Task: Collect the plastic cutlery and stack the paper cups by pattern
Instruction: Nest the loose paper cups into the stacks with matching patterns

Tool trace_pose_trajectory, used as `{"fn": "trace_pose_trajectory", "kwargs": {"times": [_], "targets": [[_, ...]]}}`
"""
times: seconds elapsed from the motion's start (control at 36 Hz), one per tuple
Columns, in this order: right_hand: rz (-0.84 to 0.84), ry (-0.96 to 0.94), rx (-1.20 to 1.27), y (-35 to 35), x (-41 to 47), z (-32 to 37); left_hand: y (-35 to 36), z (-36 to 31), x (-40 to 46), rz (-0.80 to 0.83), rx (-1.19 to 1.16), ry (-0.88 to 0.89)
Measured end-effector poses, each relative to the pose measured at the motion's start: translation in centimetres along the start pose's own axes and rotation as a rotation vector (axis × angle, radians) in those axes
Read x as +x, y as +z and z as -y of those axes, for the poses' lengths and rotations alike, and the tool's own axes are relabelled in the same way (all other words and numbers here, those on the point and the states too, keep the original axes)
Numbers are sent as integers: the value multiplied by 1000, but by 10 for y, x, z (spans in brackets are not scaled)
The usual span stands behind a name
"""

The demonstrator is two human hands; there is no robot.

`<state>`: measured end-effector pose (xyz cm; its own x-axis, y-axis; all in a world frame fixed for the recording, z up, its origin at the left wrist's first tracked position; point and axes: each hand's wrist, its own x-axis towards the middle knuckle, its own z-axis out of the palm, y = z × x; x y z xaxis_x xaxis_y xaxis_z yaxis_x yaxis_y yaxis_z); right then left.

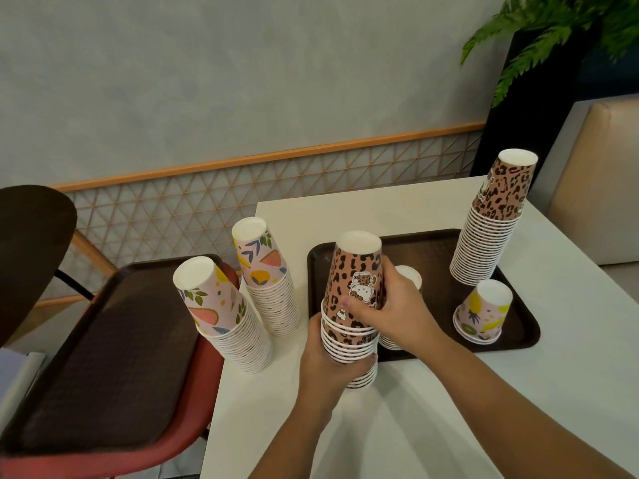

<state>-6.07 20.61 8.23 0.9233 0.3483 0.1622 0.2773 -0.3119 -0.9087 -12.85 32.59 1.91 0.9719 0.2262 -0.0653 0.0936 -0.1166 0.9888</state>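
Leftmost, I see a dark tray (114, 357) resting on a red chair (193, 409) against a lattice-panelled wall (207, 205). Two inverted fruit-print cup stacks (221, 316) stand at the white table (432, 426) edge. My left hand (325, 368) curls round the base of a leopard-print cup stack (356, 305); my right hand (390, 309) grips its top cup. Behind lies a second tray (432, 250) with a short fruit-print stack (482, 311) and a tall leopard stack (491, 223). A fern (553, 32) hangs above.

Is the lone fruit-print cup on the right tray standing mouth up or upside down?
Upside down. The fruit-print cup shows its white base on top, and its wide rim rests on the tray.
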Motion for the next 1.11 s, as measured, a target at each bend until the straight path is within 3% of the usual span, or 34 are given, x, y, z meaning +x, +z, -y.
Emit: {"fn": "trace_pose_trajectory", "kwargs": {"times": [0.22, 0.39, 0.5, 0.81, 0.97, 1.03, 1.11], "targets": [[-120, -16, 65, -10, 4, 4, 0, 3, 0, 10, 41, -31], [-427, -36, 295, -29, 13, 13, -2, 7, -1, -12, 36, -66], [-566, -101, 181, -44, 21, 3, -3, 7, 0, -26, 27, -79], [-359, 116, -48, -22, 11, -66, -2, 1, 4, -33, -17, -76], [-552, -216, -145, -24, 9, -37, -1, -4, 3, -44, -24, -71], [-488, -310, -116, -23, 7, -22, 0, -4, 3, -47, -42, -70], [-241, -279, 0, -16, 3, -1, 1, -7, 4, -47, -59, -63]]}}
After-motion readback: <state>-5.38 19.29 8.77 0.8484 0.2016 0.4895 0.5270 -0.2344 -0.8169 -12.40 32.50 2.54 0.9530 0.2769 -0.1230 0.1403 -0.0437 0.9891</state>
